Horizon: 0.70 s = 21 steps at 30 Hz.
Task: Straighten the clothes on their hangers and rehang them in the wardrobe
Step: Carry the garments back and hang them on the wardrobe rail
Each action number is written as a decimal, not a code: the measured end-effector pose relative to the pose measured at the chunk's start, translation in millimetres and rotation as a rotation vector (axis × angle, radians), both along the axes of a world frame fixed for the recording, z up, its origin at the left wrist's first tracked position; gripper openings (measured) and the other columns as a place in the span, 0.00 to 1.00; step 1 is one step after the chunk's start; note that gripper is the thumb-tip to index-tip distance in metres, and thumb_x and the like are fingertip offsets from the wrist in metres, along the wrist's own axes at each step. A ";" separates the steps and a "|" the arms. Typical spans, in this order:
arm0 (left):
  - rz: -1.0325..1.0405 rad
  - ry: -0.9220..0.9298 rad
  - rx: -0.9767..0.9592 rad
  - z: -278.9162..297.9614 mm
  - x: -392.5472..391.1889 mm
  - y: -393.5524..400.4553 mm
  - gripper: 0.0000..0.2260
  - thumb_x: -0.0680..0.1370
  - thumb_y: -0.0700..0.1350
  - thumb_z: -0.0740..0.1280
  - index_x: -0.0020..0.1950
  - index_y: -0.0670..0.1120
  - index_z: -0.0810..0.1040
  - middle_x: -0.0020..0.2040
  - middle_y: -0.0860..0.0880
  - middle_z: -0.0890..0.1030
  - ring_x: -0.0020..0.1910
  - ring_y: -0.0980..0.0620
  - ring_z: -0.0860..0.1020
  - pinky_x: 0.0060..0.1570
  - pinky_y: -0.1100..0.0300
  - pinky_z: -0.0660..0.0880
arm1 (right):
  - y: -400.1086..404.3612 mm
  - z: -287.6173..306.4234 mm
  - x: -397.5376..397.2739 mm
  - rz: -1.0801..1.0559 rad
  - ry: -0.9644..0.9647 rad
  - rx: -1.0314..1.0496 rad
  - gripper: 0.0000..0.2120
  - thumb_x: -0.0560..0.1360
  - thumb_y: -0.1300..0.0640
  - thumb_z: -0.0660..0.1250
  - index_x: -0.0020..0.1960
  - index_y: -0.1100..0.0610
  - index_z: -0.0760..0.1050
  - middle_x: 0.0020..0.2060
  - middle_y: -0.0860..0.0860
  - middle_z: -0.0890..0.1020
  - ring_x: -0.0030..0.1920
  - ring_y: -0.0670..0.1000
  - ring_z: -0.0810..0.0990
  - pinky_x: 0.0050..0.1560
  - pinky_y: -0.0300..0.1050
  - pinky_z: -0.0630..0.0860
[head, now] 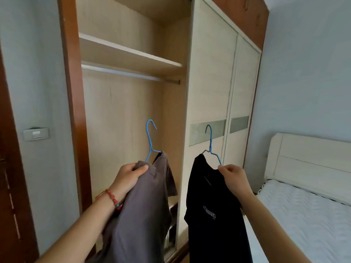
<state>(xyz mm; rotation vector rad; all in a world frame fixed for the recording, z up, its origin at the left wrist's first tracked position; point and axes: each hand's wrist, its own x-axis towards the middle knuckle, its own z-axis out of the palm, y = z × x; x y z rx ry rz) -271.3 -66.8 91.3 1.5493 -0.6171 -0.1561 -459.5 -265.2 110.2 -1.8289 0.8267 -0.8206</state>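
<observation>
My left hand [127,177] grips the shoulder of a grey-brown shirt [140,211] that hangs on a blue wire hanger [150,141], hook up, in front of the open wardrobe bay. My right hand [234,177] pinches the shoulder of a black T-shirt [212,215] with white lettering, on a second blue wire hanger [210,143], held before the sliding door. The wardrobe rail [131,73] runs bare under the shelf, well above both hooks. Both garments hang lopsided on their hangers.
The open wardrobe bay has a wooden shelf [129,54] above the rail and low compartments at the bottom right. Closed sliding doors [212,82] stand to the right. A bed with a white mattress [303,221] and headboard sits at the right. A wall switch [36,134] is at the left.
</observation>
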 end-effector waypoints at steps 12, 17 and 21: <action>-0.119 -0.060 0.019 -13.1 178.7 -29.7 0.07 0.75 0.38 0.66 0.39 0.37 0.80 0.35 0.44 0.79 0.36 0.51 0.75 0.34 0.65 0.71 | 1.0 8.4 156.6 -0.139 -0.028 0.068 0.11 0.78 0.57 0.60 0.41 0.60 0.76 0.33 0.54 0.75 0.30 0.49 0.69 0.31 0.39 0.66; -0.164 -0.114 -0.034 -11.9 233.1 -46.9 0.11 0.74 0.36 0.66 0.35 0.49 0.78 0.34 0.48 0.79 0.35 0.55 0.76 0.30 0.74 0.70 | -0.3 5.3 207.7 -0.220 -0.038 0.042 0.13 0.78 0.58 0.61 0.35 0.59 0.74 0.28 0.53 0.72 0.28 0.49 0.67 0.29 0.40 0.64; -0.173 -0.115 -0.070 -8.9 258.3 -58.7 0.12 0.74 0.35 0.66 0.34 0.49 0.78 0.32 0.51 0.79 0.31 0.60 0.76 0.29 0.75 0.69 | -3.0 7.3 236.3 -0.221 -0.039 0.050 0.11 0.78 0.58 0.60 0.39 0.59 0.75 0.31 0.52 0.75 0.29 0.48 0.69 0.30 0.39 0.66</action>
